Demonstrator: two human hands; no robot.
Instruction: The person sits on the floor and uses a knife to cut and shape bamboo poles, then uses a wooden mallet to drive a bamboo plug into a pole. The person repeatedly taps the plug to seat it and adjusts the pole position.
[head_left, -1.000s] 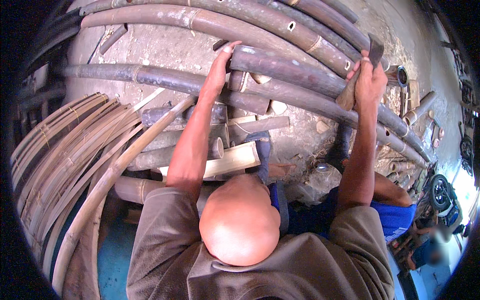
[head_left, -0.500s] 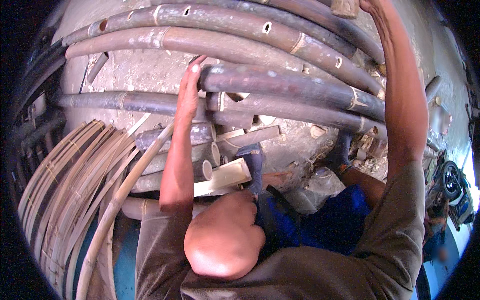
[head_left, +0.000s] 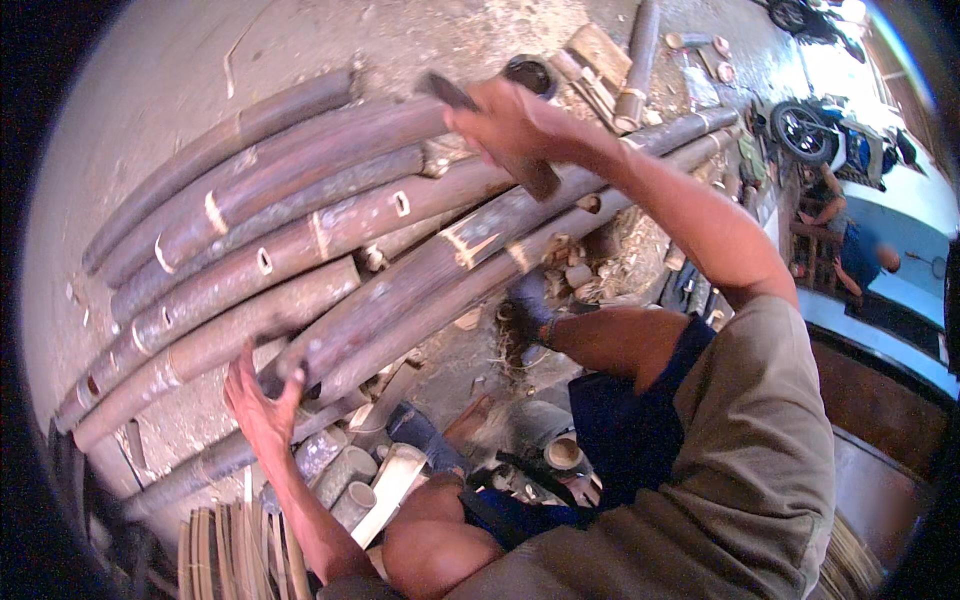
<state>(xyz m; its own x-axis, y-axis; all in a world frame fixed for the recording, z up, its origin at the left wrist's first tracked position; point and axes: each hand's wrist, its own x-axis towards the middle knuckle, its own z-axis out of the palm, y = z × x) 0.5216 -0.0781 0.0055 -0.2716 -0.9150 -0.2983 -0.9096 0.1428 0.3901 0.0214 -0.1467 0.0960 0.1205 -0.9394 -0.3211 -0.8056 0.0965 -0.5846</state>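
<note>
My left hand [head_left: 264,405] is at the near-left end of a dark bamboo pole [head_left: 400,285], thumb and fingers spread apart. Its thumb appears to touch the pole's end, but blur hides the exact contact. My right hand [head_left: 510,125] is closed around a short bar-like wooden tool [head_left: 537,178], whose two ends stick out on either side of the fist. Motion smears the tool, so its exact kind is unclear. It is over the same pole, and I cannot tell whether it touches. A pale split mark [head_left: 470,248] shows on the pole below it.
Beyond lies a bamboo pole with cut holes [head_left: 330,230], among several others. Short bamboo pieces [head_left: 350,470] and thin strips [head_left: 225,555] are at lower left. Shavings [head_left: 620,260] litter the floor. Another person [head_left: 825,200] and a motorcycle [head_left: 805,130] are at the right.
The view has turned, so the poles now slant up to the right. My right hand has come down with the tool from the upper edge. My left hand's fingers have spread at the pole's end.
</note>
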